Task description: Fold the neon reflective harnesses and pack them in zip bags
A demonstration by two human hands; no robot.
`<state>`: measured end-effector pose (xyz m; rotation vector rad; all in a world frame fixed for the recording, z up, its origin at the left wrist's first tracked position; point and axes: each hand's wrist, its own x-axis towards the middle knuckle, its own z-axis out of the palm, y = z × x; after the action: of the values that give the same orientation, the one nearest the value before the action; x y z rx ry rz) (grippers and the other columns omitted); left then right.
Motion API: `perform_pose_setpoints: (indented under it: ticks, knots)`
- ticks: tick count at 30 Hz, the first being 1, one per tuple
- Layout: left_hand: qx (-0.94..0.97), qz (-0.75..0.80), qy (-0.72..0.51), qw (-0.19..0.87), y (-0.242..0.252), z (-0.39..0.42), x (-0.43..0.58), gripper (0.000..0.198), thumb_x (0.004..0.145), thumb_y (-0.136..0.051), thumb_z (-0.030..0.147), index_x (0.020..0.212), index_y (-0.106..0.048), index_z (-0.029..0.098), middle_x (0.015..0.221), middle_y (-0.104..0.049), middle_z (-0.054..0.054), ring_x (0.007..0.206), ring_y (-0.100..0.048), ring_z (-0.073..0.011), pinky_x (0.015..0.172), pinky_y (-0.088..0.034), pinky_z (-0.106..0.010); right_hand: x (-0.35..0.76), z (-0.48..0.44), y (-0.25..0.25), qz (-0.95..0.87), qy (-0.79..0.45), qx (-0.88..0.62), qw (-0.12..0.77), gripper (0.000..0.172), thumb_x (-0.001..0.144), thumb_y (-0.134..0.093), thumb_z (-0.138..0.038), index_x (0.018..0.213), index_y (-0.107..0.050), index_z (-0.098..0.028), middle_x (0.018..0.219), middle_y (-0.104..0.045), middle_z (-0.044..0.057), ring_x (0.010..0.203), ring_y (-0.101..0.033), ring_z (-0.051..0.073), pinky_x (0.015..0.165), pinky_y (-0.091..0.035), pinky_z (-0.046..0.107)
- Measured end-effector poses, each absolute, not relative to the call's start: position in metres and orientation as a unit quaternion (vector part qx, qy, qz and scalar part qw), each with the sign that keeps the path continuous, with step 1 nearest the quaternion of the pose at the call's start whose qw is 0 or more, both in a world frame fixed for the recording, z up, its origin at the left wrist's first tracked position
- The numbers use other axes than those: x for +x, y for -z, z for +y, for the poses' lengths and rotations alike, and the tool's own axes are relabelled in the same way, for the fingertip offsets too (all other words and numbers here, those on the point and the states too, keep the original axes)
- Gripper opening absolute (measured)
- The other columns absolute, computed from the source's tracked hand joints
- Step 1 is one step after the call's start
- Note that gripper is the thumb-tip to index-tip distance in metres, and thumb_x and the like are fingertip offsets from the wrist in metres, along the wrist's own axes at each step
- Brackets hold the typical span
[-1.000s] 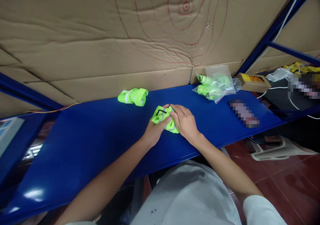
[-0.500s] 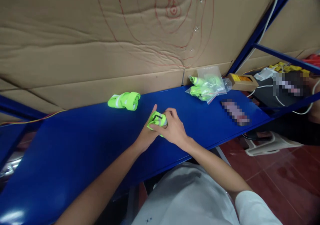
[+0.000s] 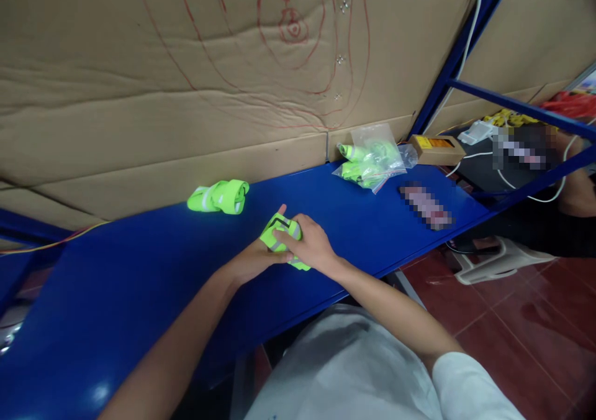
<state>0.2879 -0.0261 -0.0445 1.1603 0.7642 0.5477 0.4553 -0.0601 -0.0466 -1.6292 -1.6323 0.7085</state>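
Between my hands is a folded neon-green reflective strap [image 3: 275,226] with grey bands and a black strip near its top edge. My left hand [image 3: 254,260] holds it from the left and below, its thumb under the cloth and one fingertip showing above. My right hand [image 3: 316,246] grips its right side, thumb lying across the front. A lower part of the strap sticks out beneath the right hand. Left of my hands, a second neon-green strap [image 3: 231,197], loosely rolled, lies on the blue table [image 3: 153,283] near the cardboard wall.
Clear plastic bags [image 3: 377,156] with neon-green straps lie at the back right, beside a small cardboard box [image 3: 437,151]. A blurred-out flat object [image 3: 426,206] lies nearer the edge. Blue frame bars [image 3: 516,100] rise at right. Beyond them is another person's arm [image 3: 577,190].
My view has shifted slightly, so the table things appear further left. More of the held strap shows, with a part now out below the right hand. Both hands keep hold of it.
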Motion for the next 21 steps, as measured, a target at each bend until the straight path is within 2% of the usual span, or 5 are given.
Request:
perform_pose_setpoints:
  ticks: [6,10,15,18,21]
  knots:
    - [0.570,0.382,-0.249,0.683,0.044,-0.030,0.296,0.128,0.076,-0.089,0.034,0.165,0.003,0.044,0.171,-0.029,-0.008,0.153,-0.037,-0.0339,0.125,-0.030,-0.054,0.473,-0.061,0.036,-0.617,-0.315,-0.633,0.346,0.051,0.081,-0.071,-0.070,0.097,-0.055,-0.024,0.078,-0.065,-0.002,0.071,-0.061,0.017,0.061,-0.031,0.026]
    - [0.529,0.376,-0.269,0.712,0.042,-0.037,0.317,0.132,0.072,-0.092,0.030,0.165,0.001,0.043,0.163,-0.044,-0.009,0.150,-0.041,-0.0348,0.124,-0.031,-0.056,0.493,-0.066,0.033,-0.592,-0.352,-0.625,0.368,0.050,0.076,-0.076,-0.067,0.088,-0.054,-0.024,0.075,-0.064,-0.004,0.070,-0.060,0.017,0.061,-0.033,0.025]
    - [0.445,0.277,-0.311,0.793,0.025,-0.037,0.365,0.134,0.061,-0.098,0.031,0.164,-0.014,0.043,0.158,-0.051,-0.006,0.149,-0.044,-0.0321,0.123,-0.035,-0.049,0.523,-0.084,0.036,-0.514,-0.326,-0.615,0.502,0.048,0.074,-0.078,-0.060,0.086,-0.050,-0.024,0.075,-0.064,-0.005,0.070,-0.059,0.016,0.063,-0.039,0.025]
    - [0.483,0.220,-0.288,0.797,0.009,-0.030,0.407,0.115,0.072,-0.091,0.039,0.163,-0.021,0.043,0.160,-0.048,-0.005,0.147,-0.047,-0.0292,0.122,-0.038,-0.046,0.554,-0.097,0.034,-0.467,-0.268,-0.607,0.585,0.045,0.076,-0.078,-0.056,0.089,-0.049,-0.024,0.077,-0.064,-0.005,0.070,-0.059,0.016,0.065,-0.043,0.026]
    - [0.578,0.179,-0.261,0.752,0.001,-0.012,0.453,0.079,0.096,-0.062,0.052,0.163,-0.024,0.038,0.148,-0.059,-0.010,0.137,-0.057,-0.0296,0.113,-0.044,-0.050,0.595,-0.105,0.035,-0.406,-0.186,-0.639,0.627,0.047,0.075,-0.078,-0.056,0.092,-0.049,-0.023,0.081,-0.065,-0.003,0.072,-0.058,0.016,0.068,-0.046,0.028]
